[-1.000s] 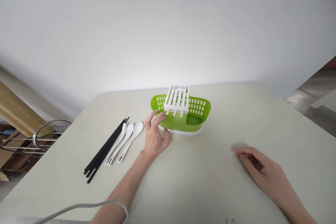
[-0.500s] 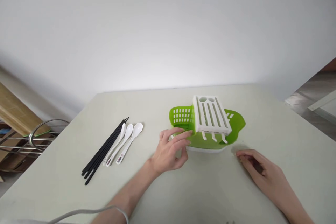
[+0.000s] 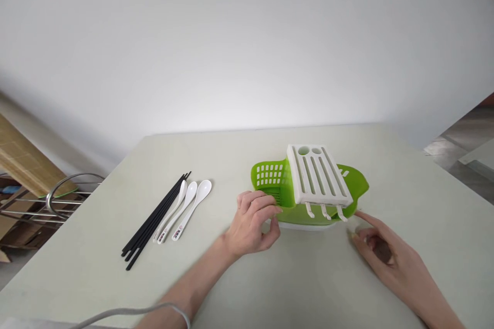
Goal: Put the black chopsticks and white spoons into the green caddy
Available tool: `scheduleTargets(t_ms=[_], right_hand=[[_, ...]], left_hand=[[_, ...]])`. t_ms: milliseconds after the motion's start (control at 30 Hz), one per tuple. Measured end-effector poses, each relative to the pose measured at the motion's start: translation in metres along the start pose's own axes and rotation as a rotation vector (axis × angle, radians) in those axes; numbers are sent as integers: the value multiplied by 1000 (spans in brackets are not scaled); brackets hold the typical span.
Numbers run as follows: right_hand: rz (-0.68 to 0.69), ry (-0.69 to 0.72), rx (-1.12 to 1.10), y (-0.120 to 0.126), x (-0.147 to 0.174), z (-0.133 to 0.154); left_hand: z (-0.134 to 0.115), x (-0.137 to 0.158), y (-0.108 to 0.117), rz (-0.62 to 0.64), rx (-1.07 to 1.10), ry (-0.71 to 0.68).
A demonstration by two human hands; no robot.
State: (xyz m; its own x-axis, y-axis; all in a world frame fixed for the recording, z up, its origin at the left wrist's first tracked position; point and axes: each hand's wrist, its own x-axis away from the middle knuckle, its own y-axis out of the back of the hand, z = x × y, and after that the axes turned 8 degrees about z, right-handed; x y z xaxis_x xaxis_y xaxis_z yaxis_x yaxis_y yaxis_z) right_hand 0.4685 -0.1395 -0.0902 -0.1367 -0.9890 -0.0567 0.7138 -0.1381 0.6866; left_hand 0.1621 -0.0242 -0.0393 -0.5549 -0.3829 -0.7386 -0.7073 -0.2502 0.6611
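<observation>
A green and white plastic utensil holder [image 3: 287, 195] stands on the table, with a slotted white top [image 3: 322, 177] that has two round holes and three small hooks along its front. My left hand [image 3: 254, 223] is closed with its curled fingertips on the holder's front left edge. At the holder's front right corner, my right hand [image 3: 389, 262] is open; its index finger reaches the green rim and the thumb is held apart. Left of my hands lie three white spoons [image 3: 193, 208], beside several black chopsticks [image 3: 154, 223].
The pale table [image 3: 309, 282] meets a white wall [image 3: 247, 51] at its back edge. A grey cable [image 3: 131, 311] crosses my left forearm. Beyond the table's left edge are a metal wire rack [image 3: 54, 205] and a bamboo-like board [image 3: 31, 154].
The holder has shifted slightly to the right and toward me. My left fingers have curled in more at its edge. My right index finger has stretched out to the rim, away from the thumb.
</observation>
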Motion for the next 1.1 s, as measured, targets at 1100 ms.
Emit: scheduleTargets(t_ms=[1100], right_hand=[[69, 107, -43, 3, -11, -6]], left_hand=[[67, 6, 41, -118, 45, 599]])
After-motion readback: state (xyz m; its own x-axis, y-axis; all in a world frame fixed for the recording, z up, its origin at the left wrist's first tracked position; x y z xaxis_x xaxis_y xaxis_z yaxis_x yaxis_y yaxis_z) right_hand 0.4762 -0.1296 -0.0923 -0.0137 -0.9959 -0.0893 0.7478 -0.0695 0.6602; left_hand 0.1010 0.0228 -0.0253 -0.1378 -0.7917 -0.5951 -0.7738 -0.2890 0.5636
